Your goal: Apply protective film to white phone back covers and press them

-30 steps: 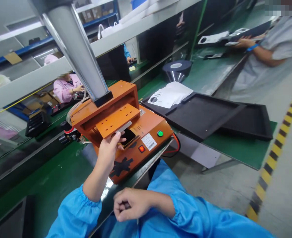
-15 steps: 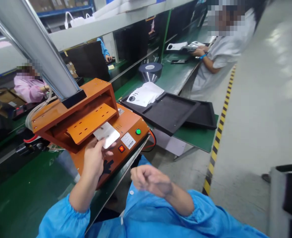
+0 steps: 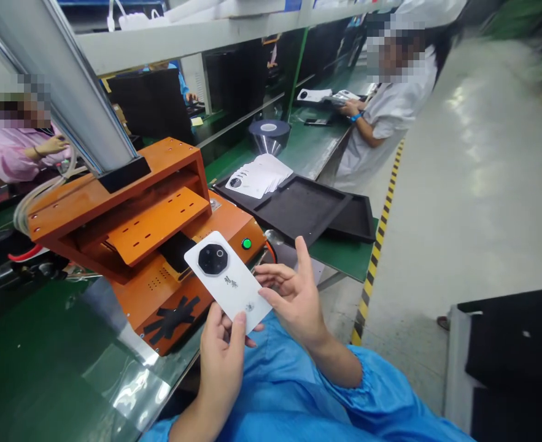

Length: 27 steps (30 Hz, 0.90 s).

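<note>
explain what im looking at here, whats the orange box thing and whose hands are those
The picture comes from a camera worn on a person's head, looking down at their own two hands in blue sleeves. The left hand holds a white phone back cover with a dark camera ring by its lower end. The right hand is open, fingertips at the cover's edge. The orange machine is a bench press fixture on a green workbench, with a green button. Beside it lie black trays and a stack of white covers. Other people work nearby.
</note>
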{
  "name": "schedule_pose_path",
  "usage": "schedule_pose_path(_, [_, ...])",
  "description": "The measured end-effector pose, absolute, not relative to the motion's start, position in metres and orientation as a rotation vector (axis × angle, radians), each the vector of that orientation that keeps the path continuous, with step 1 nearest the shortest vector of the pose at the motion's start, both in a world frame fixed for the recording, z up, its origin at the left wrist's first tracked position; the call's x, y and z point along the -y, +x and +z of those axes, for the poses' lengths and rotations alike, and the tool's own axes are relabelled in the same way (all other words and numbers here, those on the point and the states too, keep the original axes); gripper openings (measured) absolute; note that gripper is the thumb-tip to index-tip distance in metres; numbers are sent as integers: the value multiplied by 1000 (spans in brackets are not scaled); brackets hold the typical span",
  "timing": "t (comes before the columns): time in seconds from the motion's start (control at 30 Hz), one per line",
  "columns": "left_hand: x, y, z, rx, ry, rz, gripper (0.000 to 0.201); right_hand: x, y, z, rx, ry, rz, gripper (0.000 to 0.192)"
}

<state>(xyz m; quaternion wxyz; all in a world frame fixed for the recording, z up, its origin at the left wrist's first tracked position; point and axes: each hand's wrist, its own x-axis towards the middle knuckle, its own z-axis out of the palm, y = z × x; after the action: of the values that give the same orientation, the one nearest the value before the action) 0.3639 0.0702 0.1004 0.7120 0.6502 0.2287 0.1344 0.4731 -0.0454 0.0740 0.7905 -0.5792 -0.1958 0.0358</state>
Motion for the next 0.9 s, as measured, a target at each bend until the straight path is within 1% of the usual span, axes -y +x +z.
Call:
schedule_pose_path(0.1, [-64,361,91,-511,1428,317,55,44,468,73,383,-1240,94,120])
schedule_pose_path(0.2, [-67,356,85,-540,1416,348,55,45,471,74,407,-1265,82,113])
schedule_pose_path(0.3, [-76,348,81,-585,1421,389,55,46,469,69,430,-1284,67,96])
schedule_pose_path(0.37, [-83,338,78,-630,1446,389,54,46,459,55,440,-1277,96,81])
schedule_pose_path(0.47, [-93,319,72,-710,1503,355,54,46,443,15,327,-1264,207,57])
schedule_pose_path(0.53, [-96,305,68,-782,1533,369,51,46,446,-16,103,-1285,225,57])
schedule_pose_path(0.6, [-98,294,65,-837,1560,387,50,50,469,-43,-92,-1316,192,61])
schedule_pose_path(0.67, [-98,288,64,-858,1579,362,53,57,511,-61,-174,-1319,189,61])
schedule_pose_path(0.8, [-92,290,62,-845,1563,297,57,66,597,-77,-230,-1301,217,50])
schedule_pose_path(0.9, [-87,293,63,-866,1529,330,57,63,622,-83,-262,-1320,157,41])
